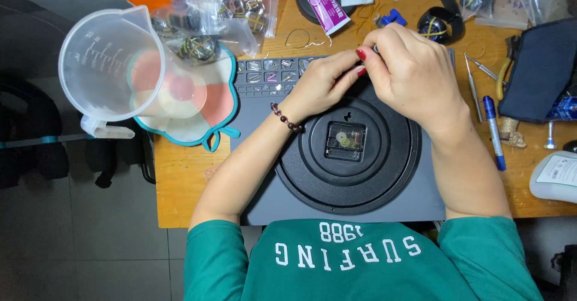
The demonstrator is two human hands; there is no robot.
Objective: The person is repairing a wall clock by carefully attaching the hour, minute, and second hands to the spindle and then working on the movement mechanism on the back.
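Just beyond clock back (pixel 348 151), tiny part (pixel 375 48), between fingers (pixel 360 54)

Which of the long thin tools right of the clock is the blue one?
The blue pen, lying lengthwise nearest the right forearm. The tweezers beside it are bare metal, and the pliers farther out have yellow handles.

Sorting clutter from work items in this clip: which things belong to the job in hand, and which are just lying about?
In hand:
left hand
right hand
round black clock back
grey work mat

Lying about:
clear measuring jug
blue pen
tweezers
bagged parts
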